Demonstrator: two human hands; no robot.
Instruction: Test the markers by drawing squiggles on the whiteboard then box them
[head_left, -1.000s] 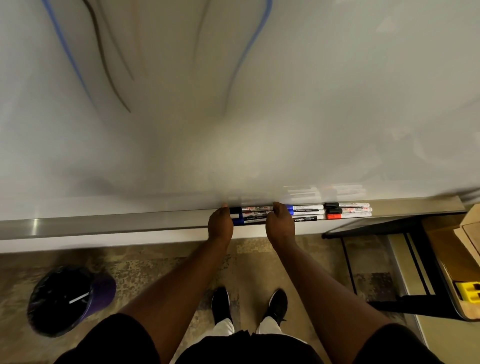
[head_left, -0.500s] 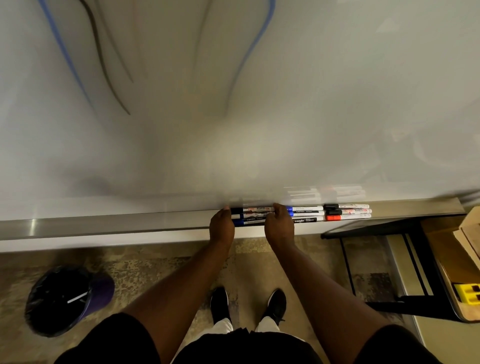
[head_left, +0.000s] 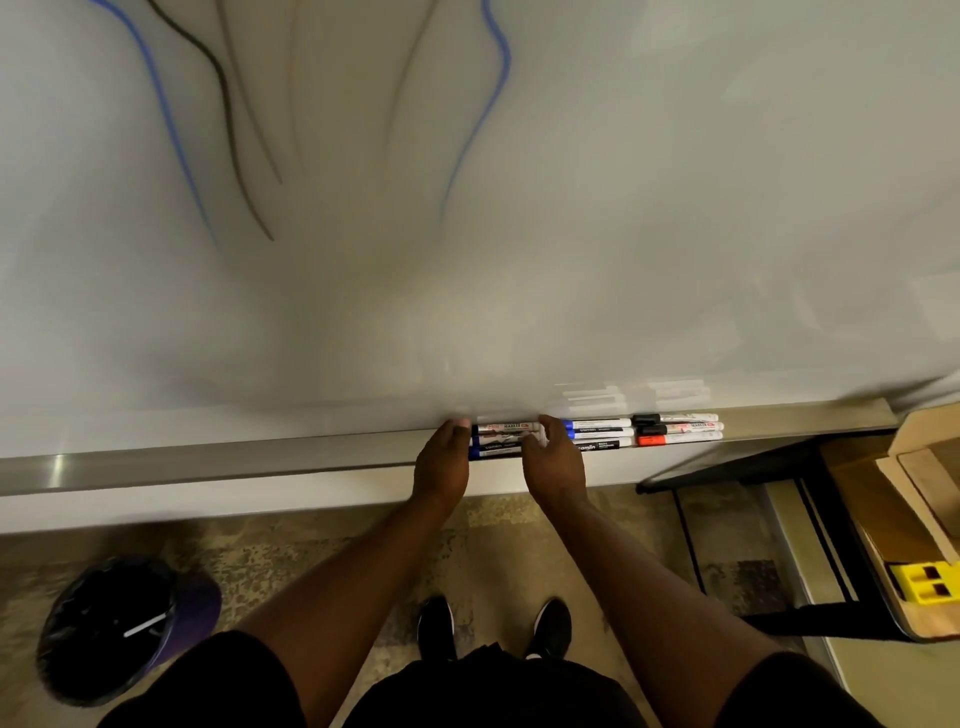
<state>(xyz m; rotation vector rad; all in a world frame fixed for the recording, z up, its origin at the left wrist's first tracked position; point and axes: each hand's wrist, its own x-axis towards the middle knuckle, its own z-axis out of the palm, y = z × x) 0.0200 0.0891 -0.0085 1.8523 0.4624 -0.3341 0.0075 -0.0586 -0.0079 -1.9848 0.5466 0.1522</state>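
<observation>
The whiteboard (head_left: 571, 234) carries blue and dark squiggles (head_left: 228, 130) near its top. Along its metal tray (head_left: 208, 465) lie several markers. My left hand (head_left: 442, 460) and my right hand (head_left: 555, 465) grip the two ends of a bundle of three markers (head_left: 504, 439) with blue and dark caps, lying lengthwise on the tray. My right fingers curl over the bundle's right end. Just to the right lies a second group of blue and black markers (head_left: 602, 434), then a third group with black and red caps (head_left: 680, 428).
A black-lined purple bin (head_left: 119, 629) stands on the carpet at lower left. At right, a black-framed table (head_left: 852, 545) holds cardboard boxes (head_left: 924, 467) and a yellow block (head_left: 922, 584). My shoes (head_left: 493, 629) are below the tray.
My hands have drawn slightly closer together around the marker bundle, the right hand shifting a little left. The other markers have not moved.
</observation>
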